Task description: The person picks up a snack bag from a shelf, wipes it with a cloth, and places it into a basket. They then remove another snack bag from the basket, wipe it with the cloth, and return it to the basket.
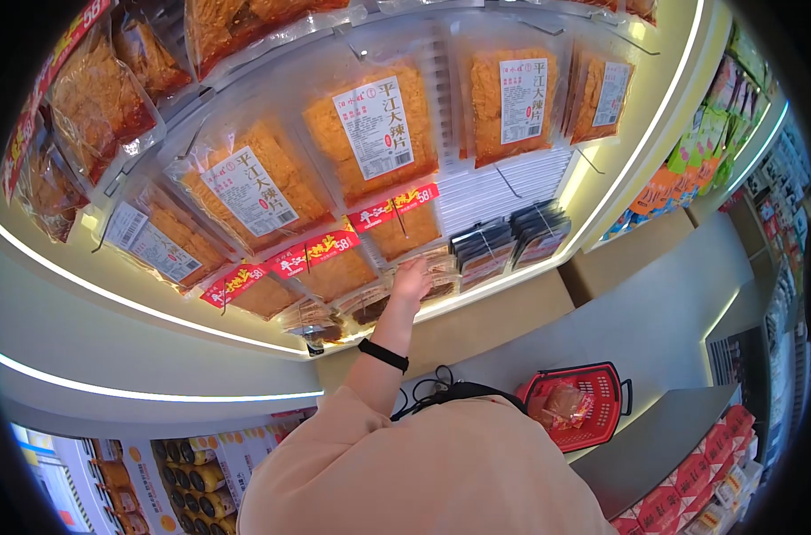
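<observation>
Reach: your fingers would do best flat against one lower packet (443,283), wrist low, so the dark packs (484,252) just to its right stay undisturbed.
Left hand (411,279): up at the lower row, below the red price strip (393,209) — whether it has closed on anything, you cannot tell from here.
Right hand: out of view, its state unknown.
Lower packet: at your left fingertips, seemingly touching.
Red basket (592,374): well apart, down to your right.
</observation>
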Demonstrator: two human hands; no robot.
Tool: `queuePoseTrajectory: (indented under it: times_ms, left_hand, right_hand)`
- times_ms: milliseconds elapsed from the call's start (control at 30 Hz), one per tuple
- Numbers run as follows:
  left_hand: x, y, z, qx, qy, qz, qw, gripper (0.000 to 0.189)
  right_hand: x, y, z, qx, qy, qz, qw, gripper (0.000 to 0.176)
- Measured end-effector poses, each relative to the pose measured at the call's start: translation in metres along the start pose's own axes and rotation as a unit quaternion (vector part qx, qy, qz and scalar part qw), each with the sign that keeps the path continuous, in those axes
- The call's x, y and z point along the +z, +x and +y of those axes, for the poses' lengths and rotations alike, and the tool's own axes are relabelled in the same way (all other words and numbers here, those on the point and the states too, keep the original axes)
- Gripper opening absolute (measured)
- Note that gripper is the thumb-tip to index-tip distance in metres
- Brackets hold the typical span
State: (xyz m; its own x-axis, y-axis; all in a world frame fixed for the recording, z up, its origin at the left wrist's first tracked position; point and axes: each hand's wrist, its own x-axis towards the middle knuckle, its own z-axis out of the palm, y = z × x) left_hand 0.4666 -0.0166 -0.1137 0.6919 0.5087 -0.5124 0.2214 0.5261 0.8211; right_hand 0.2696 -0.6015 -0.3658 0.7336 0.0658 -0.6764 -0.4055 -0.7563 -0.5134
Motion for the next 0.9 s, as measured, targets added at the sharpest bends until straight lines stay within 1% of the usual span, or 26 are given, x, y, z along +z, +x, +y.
queuePoseTrajectory:
  times_ms: [33, 67, 100, 133, 167, 200, 233, 267, 300, 333, 367, 400, 433, 467, 500, 533, 567, 600, 667, 767, 800, 833, 867, 900]
  left_hand:
    - [-0.004, 0.008, -0.001, 0.014, 0.007, -0.058, 0.998, 0.045]
    - [-0.005, 0.012, 0.004, 0.028, 0.013, -0.116, 0.993, 0.043]
    - [-0.004, 0.017, 0.010, 0.072, 0.016, -0.065, 0.995, 0.039]
    - [-0.001, 0.023, 0.016, 0.116, 0.019, -0.017, 0.993, 0.035]
    - [0.004, 0.029, 0.022, 0.160, 0.024, 0.026, 0.987, 0.031]
    - [0.001, 0.039, 0.023, 0.184, 0.035, 0.042, 0.981, 0.025]
    - [-0.002, 0.050, 0.020, 0.201, 0.053, 0.041, 0.977, 0.019]
    - [0.002, 0.051, 0.015, 0.185, 0.059, 0.055, 0.979, 0.017]
    - [0.011, 0.041, 0.010, 0.157, 0.095, 0.049, 0.982, 0.014]
    - [0.016, 0.041, -0.005, 0.101, 0.128, 0.006, 0.987, 0.012]
    - [0.027, 0.030, -0.023, 0.049, 0.165, -0.065, 0.983, 0.013]
    - [0.041, 0.014, -0.044, 0.005, 0.208, -0.128, 0.970, 0.013]
    - [0.055, -0.002, -0.067, -0.050, 0.261, -0.209, 0.941, 0.016]
    - [0.071, -0.022, -0.089, -0.100, 0.307, -0.280, 0.904, 0.018]
    - [0.087, -0.044, -0.109, -0.131, 0.364, -0.343, 0.856, 0.021]
    - [0.105, -0.068, -0.128, -0.154, 0.416, -0.399, 0.803, 0.024]
    - [0.124, -0.096, -0.143, -0.156, 0.423, -0.463, 0.763, 0.027]
    - [0.142, -0.124, -0.153, -0.155, 0.429, -0.520, 0.722, 0.029]
    - [0.177, -0.173, -0.163, -0.142, 0.391, -0.610, 0.674, 0.031]
    - [0.230, -0.231, -0.176, -0.136, 0.349, -0.659, 0.652, 0.031]
    - [0.246, -0.250, -0.180, -0.091, 0.377, -0.638, 0.665, 0.030]
    - [0.259, -0.262, -0.188, -0.051, 0.392, -0.630, 0.669, 0.029]
    - [0.272, -0.268, -0.207, -0.025, 0.397, -0.631, 0.666, 0.024]
    - [0.292, -0.294, -0.210, -0.031, 0.352, -0.646, 0.677, 0.024]
  right_hand:
    - [0.007, 0.000, 0.015, -0.001, 0.006, 0.011, 1.000, 0.046]
    - [0.010, -0.010, 0.013, 0.003, 0.008, 0.028, 1.000, 0.047]
    - [0.014, -0.017, 0.009, 0.013, 0.006, 0.048, 0.999, 0.047]
    - [0.014, -0.027, 0.007, 0.058, -0.054, 0.104, 0.991, 0.054]
    - [0.009, -0.047, -0.018, 0.110, -0.110, 0.156, 0.975, 0.061]
    - [0.000, -0.075, -0.061, 0.164, -0.156, 0.202, 0.953, 0.069]
    - [0.002, -0.083, -0.056, 0.197, -0.134, 0.201, 0.950, 0.077]
    - [0.003, -0.088, -0.049, 0.230, -0.112, 0.201, 0.946, 0.087]
    - [0.000, -0.091, -0.036, 0.248, -0.093, 0.129, 0.956, 0.071]
    - [-0.009, -0.099, -0.046, 0.300, -0.056, 0.063, 0.950, 0.054]
    - [-0.016, -0.110, -0.058, 0.256, -0.033, 0.065, 0.964, 0.045]
    - [-0.014, -0.111, -0.056, 0.230, 0.019, 0.107, 0.967, 0.046]
    - [-0.019, -0.114, -0.068, 0.197, 0.076, 0.143, 0.967, 0.046]
    - [-0.027, -0.123, -0.092, 0.119, 0.139, 0.216, 0.959, 0.045]
    - [-0.055, -0.139, -0.141, 0.105, 0.206, 0.206, 0.951, 0.044]
    - [-0.069, -0.147, -0.172, 0.042, 0.352, 0.208, 0.912, 0.042]
    - [-0.082, -0.151, -0.194, -0.031, 0.486, 0.204, 0.849, 0.039]
    - [-0.098, -0.157, -0.210, -0.071, 0.545, 0.189, 0.814, 0.038]
    - [-0.117, -0.167, -0.227, -0.148, 0.655, 0.148, 0.726, 0.038]
    - [-0.140, -0.170, -0.208, -0.183, 0.643, 0.145, 0.729, 0.035]
    - [-0.146, -0.168, -0.194, -0.217, 0.626, 0.174, 0.728, 0.030]
    - [-0.154, -0.170, -0.179, -0.227, 0.625, 0.199, 0.720, 0.022]
    - [-0.164, -0.174, -0.164, -0.219, 0.617, 0.228, 0.721, 0.016]
    - [-0.176, -0.176, -0.149, -0.241, 0.636, 0.245, 0.692, 0.010]
